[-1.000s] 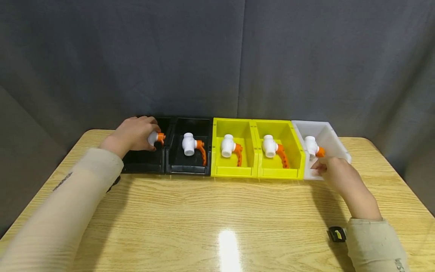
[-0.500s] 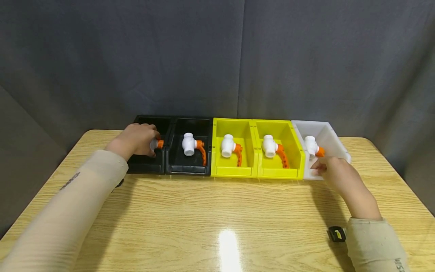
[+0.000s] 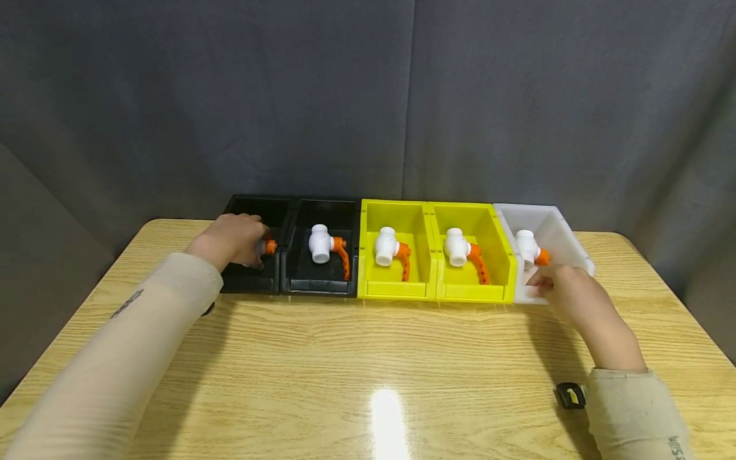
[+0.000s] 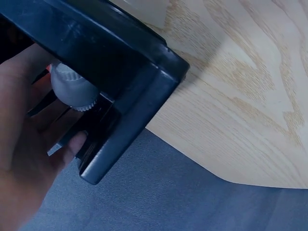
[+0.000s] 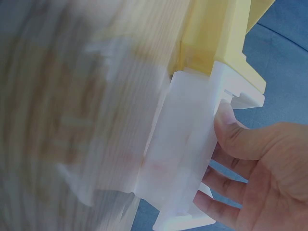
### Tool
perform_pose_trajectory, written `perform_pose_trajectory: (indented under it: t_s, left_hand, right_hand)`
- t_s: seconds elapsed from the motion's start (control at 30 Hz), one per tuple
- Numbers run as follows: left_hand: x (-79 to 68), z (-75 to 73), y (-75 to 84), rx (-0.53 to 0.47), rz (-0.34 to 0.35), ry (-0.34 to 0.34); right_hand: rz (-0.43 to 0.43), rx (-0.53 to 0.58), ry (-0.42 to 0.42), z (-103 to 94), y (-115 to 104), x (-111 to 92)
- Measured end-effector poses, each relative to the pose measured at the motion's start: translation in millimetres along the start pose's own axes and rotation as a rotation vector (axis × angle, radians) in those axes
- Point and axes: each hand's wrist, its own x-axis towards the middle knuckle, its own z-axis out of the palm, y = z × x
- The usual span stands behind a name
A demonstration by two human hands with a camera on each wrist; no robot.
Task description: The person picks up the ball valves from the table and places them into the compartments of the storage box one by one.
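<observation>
In the leftmost black bin (image 3: 261, 284) my left hand (image 3: 232, 239) grips a white ball valve with an orange handle, the orange part (image 3: 270, 247) showing past the fingertips. The left wrist view shows the valve's ribbed round body (image 4: 74, 89) below the bin's edge, fingers curved behind it; the rest is hidden. My right hand (image 3: 566, 287) is at the front of the white bin (image 3: 562, 237), fingers loosely bent. In the right wrist view its thumb (image 5: 226, 115) lies at the bin's rim, the other fingers beside the low front. Another ball valve (image 3: 526, 247) lies just beyond them.
The bins stand side by side along the table's far edge, before a grey curtain (image 3: 322, 96). A second black bin (image 3: 319, 285) and two yellow bins (image 3: 397, 292) (image 3: 471, 294) each hold a like ball valve. A small black object (image 3: 570, 396) sits by the right sleeve.
My left hand has moved right and lower into the leftmost black bin with the ball valve, so less of the valve shows. The right hand has stayed in place.
</observation>
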Motion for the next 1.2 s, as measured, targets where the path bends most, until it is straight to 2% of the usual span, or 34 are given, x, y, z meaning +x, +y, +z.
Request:
perform_pose_trajectory:
  t_s: [0.37, 0.73, 0.97, 1.2]
  left_hand:
    - [-1.7, -0.8, 5.2, -0.007, -0.042, -0.042]
    - [-2.7, 1.2, 6.8, -0.058, -0.082, -0.068]
    - [-2.7, 2.2, 10.8, -0.060, -0.063, -0.026]
    - [-4.3, 0.4, 9.8, 0.010, -0.032, 0.078]
  right_hand:
    - [-0.007, 0.005, 0.004, 0.7, 2, 1]
    - [-0.013, -0.001, 0.009, 0.7, 1, 1]
    - [-0.005, 0.000, 0.006, 0.5, 1, 0]
    - [0.001, 0.007, 0.002, 0.6, 1, 0]
